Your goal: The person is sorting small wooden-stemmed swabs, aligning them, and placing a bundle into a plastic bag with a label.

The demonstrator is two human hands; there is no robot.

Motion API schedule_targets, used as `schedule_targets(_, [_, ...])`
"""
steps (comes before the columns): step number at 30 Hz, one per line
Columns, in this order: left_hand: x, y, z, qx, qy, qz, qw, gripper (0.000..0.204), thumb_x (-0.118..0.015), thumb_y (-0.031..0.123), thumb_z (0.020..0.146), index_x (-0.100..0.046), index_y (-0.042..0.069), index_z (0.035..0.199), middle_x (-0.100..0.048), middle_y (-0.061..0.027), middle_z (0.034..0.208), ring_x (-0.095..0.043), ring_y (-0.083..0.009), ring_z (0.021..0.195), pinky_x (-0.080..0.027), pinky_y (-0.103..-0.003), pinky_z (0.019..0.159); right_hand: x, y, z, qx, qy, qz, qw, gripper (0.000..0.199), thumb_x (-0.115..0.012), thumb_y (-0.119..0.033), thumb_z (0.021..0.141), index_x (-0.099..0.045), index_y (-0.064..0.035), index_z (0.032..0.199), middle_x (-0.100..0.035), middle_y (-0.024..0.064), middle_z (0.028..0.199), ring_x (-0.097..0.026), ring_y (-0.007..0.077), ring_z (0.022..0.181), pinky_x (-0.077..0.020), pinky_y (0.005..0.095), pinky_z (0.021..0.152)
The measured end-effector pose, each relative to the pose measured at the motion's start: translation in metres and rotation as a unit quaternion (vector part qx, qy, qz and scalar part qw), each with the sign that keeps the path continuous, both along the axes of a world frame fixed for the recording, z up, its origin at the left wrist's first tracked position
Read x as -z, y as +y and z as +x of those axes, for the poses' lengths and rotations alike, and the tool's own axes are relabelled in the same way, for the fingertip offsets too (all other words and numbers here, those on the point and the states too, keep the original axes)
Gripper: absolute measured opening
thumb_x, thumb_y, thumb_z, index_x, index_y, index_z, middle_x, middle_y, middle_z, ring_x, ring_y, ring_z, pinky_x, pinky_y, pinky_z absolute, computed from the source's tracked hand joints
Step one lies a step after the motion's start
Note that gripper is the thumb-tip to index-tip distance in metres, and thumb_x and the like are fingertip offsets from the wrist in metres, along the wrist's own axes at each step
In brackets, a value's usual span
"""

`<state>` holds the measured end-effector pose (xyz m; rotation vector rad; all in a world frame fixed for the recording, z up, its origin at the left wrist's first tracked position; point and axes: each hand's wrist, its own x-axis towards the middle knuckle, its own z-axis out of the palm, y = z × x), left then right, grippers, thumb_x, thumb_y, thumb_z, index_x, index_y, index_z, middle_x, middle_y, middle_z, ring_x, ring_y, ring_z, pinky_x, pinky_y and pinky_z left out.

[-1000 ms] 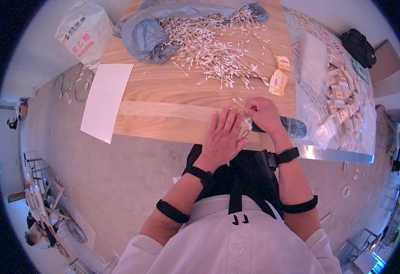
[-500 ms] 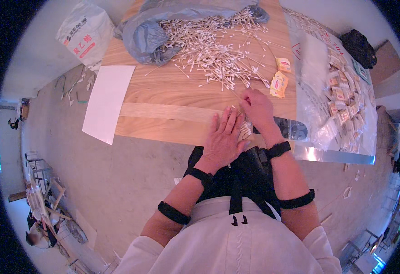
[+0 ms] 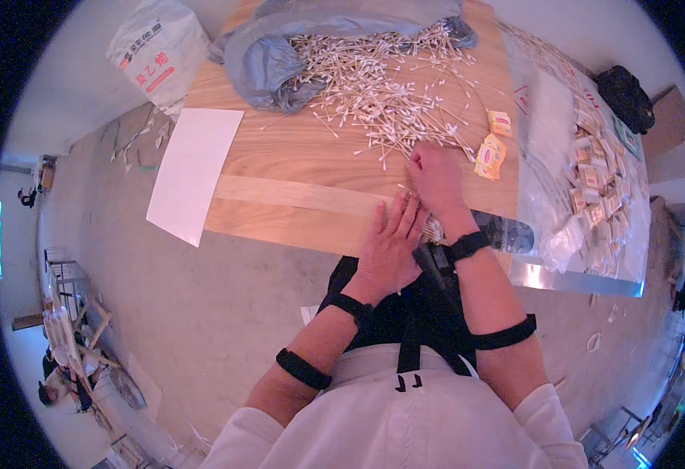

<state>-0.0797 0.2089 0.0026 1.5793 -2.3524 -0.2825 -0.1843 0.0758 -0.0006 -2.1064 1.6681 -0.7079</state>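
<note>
My left hand point(image 3: 391, 248) lies palm down at the table's front edge, its fingers stretched out over the wood. Beside its thumb and forefinger, partly covered by my wrists, is a bunch of cotton swabs point(image 3: 433, 229). One more white swab tip pokes out just past the left fingertips. My right hand point(image 3: 439, 181) has curled fingers at the near border of a big loose pile of cotton swabs point(image 3: 381, 98); its fingertips are mostly hidden, so I cannot make out what they pinch. The pile spills from a grey-blue plastic bag point(image 3: 260, 74) at the back.
Small yellow packets point(image 3: 490, 159) lie right of the pile. A white sheet point(image 3: 194, 172) covers the table's left edge. On the right, clear plastic point(image 3: 545, 117) bears many small packed bundles point(image 3: 596, 184); a dark transparent piece point(image 3: 506, 232) is near my right wrist. A white sack point(image 3: 159, 59) stands far left.
My right hand has moved away from me, up to the near border of the swab pile. The left hand stays flat at the edge. The whole view has shifted slightly.
</note>
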Motion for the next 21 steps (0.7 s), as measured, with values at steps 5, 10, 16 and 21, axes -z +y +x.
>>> schedule_targets(5, [-0.001, 0.001, 0.004, -0.003, 0.007, 0.017, 1.000, 0.078, -0.061, 0.028, 0.075, -0.036, 0.001, 0.143, -0.030, -0.0186, 0.151, -0.021, -0.0349, 0.144, -0.014, -0.053, 0.116, -0.013, 0.005, -0.001, -0.036, 0.035, 0.061, 0.997, 0.020, -0.060, -0.020, 0.078, -0.066, -0.0016, 0.080, -0.066, 0.0211, 0.083, -0.064, 0.0391, 0.083, -0.0519, 0.0488, 0.076])
schedule_targets(10, [-0.001, 0.001, 0.000, -0.005, 0.031, 0.026, 0.999, 0.076, -0.059, 0.041, 0.084, -0.034, 0.001, 0.144, -0.031, -0.0199, 0.150, -0.022, -0.0361, 0.143, -0.015, -0.054, 0.116, -0.028, 0.014, -0.041, -0.098, 0.127, 0.127, 0.979, 0.022, -0.059, -0.022, 0.077, -0.068, -0.0013, 0.080, -0.067, 0.0227, 0.086, -0.065, 0.0406, 0.083, -0.0525, 0.0490, 0.077])
schedule_targets(16, [0.002, 0.002, 0.002, -0.005, 0.023, -0.003, 1.000, 0.077, -0.057, 0.046, 0.086, -0.034, 0.000, 0.144, -0.030, -0.0203, 0.150, -0.023, -0.0354, 0.142, -0.015, -0.054, 0.115, -0.038, 0.023, -0.048, -0.202, 0.179, 0.139, 0.953, 0.021, -0.057, -0.020, 0.079, -0.068, -0.0022, 0.082, -0.067, 0.0225, 0.089, -0.065, 0.0409, 0.085, -0.0522, 0.0488, 0.078])
schedule_targets(21, [0.001, 0.002, 0.002, -0.004, 0.008, -0.003, 1.000, 0.078, -0.060, 0.038, 0.082, -0.033, 0.001, 0.144, -0.030, -0.0184, 0.151, -0.024, -0.0334, 0.142, -0.016, -0.054, 0.115, -0.024, 0.010, -0.036, -0.184, 0.017, 0.084, 0.979, 0.022, -0.057, -0.015, 0.080, -0.065, -0.0009, 0.093, -0.064, 0.0226, 0.091, -0.062, 0.0397, 0.087, -0.0500, 0.0466, 0.077])
